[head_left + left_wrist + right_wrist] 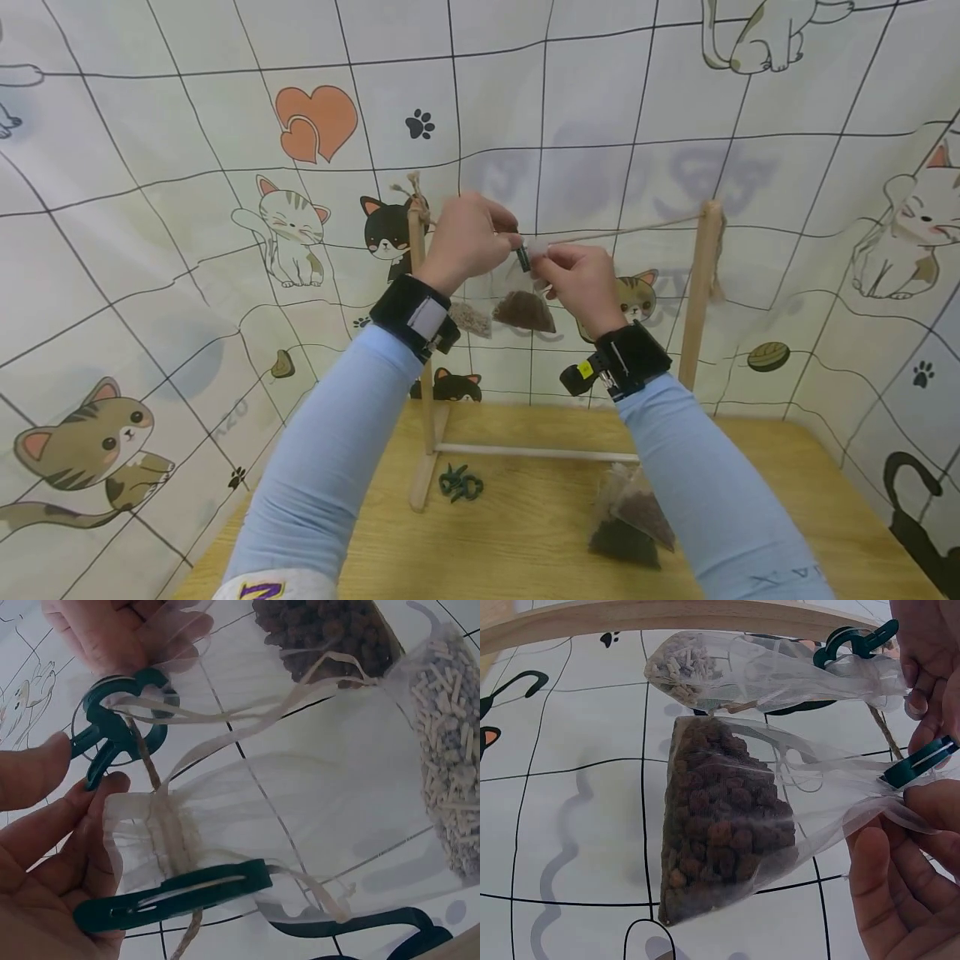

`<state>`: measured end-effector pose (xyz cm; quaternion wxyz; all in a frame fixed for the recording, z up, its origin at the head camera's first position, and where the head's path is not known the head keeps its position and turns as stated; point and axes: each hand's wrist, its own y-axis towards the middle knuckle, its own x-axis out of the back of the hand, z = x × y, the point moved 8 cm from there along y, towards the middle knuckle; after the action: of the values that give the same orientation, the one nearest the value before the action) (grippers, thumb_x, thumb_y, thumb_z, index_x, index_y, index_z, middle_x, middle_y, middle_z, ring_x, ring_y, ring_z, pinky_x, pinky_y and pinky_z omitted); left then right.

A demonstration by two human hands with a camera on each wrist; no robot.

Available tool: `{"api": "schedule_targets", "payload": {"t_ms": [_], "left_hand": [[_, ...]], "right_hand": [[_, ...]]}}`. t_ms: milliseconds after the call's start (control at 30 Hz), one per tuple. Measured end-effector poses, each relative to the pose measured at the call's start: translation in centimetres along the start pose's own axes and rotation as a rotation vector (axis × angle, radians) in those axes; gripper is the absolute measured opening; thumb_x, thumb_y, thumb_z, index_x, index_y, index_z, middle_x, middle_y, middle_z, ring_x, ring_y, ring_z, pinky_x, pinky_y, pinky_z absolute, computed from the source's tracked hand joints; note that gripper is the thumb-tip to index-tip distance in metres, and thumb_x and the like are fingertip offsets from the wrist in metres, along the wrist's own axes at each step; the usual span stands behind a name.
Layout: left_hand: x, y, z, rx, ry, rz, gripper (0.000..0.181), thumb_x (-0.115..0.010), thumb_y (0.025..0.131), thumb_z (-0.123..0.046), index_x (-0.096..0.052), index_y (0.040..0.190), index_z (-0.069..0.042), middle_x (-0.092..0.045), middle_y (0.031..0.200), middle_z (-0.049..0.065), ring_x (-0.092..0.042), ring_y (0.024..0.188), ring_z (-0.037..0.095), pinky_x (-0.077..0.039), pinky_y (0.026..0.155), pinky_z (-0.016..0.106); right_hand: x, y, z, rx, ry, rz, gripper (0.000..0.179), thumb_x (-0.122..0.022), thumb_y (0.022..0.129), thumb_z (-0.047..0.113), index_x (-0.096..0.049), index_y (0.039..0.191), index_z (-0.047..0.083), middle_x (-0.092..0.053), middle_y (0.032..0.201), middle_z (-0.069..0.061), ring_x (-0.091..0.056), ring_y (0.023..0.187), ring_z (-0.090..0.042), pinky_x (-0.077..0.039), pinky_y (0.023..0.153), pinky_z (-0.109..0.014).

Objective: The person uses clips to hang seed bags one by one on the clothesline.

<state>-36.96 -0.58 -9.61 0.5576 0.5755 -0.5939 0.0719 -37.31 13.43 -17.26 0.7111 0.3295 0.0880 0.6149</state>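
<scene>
My left hand (pixel 468 237) pinches the handles of a dark green plant clip (pixel 124 724) between thumb and fingers, at the twine. Close by, my right hand (pixel 585 283) pinches the gathered top of a sheer drawstring bag of brown pellets (pixel 724 817). In the left wrist view, the clip's jaws are around the twine and pale drawstrings; how firmly they grip is unclear. Left of it hangs a second sheer bag, with whitish stick-like pellets (pixel 682 667), its neck held to the twine by another green clip (pixel 176 895).
The twine (pixel 630 230) spans two wooden posts, left (pixel 429 400) and right (pixel 699 292). A white crossbar (pixel 536 452) joins them low down. Several green clips (pixel 460 483) lie on the wooden table (pixel 510 533); more filled bags (pixel 626 542) lie near my right forearm.
</scene>
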Motion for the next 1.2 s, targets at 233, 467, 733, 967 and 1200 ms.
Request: {"api": "schedule_targets", "payload": {"t_ms": [233,467,733,967,1200], "left_hand": [[-0.4,-0.2,0.0,-0.019,0.097,0.112,0.035,-0.063,0.085,-0.031,-0.066,0.115,-0.013,-0.068,0.102,0.001,-0.058,0.074,0.011,-0.042,0.064,0.022],[-0.3,-1.0,-0.7,-0.092,0.24,0.189,0.04,-0.06,0.086,-0.038,-0.063,0.12,-0.017,-0.065,0.113,-0.002,-0.052,0.111,0.016,-0.027,0.097,0.046],[0.0,-2.9,-1.0,-0.167,0.298,0.176,0.047,-0.063,0.083,-0.041,-0.06,0.124,-0.017,-0.061,0.119,0.0,-0.044,0.113,0.022,-0.027,0.092,0.045],[2.2,-5.8,-1.8,-0.323,0.253,0.023,0.042,-0.06,0.087,-0.035,-0.06,0.124,-0.016,-0.06,0.118,0.002,-0.046,0.112,0.023,-0.029,0.095,0.044],[3.9,-9.4,-0.7,-0.44,0.072,-0.102,0.037,-0.061,0.088,-0.026,-0.062,0.12,-0.008,-0.062,0.112,0.008,-0.051,0.107,0.023,-0.036,0.094,0.038]], "right_hand": [[-0.4,-0.3,0.0,-0.012,-0.016,0.018,0.026,-0.061,0.088,0.03,-0.07,0.102,0.01,-0.069,0.089,-0.01,-0.063,0.078,-0.028,-0.052,0.063,-0.028],[-0.5,-0.7,0.0,-0.013,-0.111,0.054,0.028,-0.06,0.088,0.034,-0.071,0.099,0.011,-0.069,0.092,-0.008,-0.063,0.077,-0.022,-0.051,0.064,-0.028],[-0.4,-1.5,-0.3,0.028,-0.22,0.215,0.029,-0.058,0.09,0.031,-0.068,0.105,0.008,-0.067,0.101,-0.01,-0.063,0.082,-0.023,-0.051,0.068,-0.031],[2.1,-3.0,0.7,0.059,-0.358,0.297,0.036,-0.056,0.09,0.034,-0.062,0.119,0.013,-0.064,0.116,-0.009,-0.06,0.101,-0.025,-0.049,0.08,-0.037],[5.5,-5.4,2.6,0.257,-0.434,0.175,0.032,-0.054,0.093,0.032,-0.062,0.117,0.014,-0.066,0.108,-0.007,-0.06,0.091,-0.019,-0.048,0.077,-0.034]]}}
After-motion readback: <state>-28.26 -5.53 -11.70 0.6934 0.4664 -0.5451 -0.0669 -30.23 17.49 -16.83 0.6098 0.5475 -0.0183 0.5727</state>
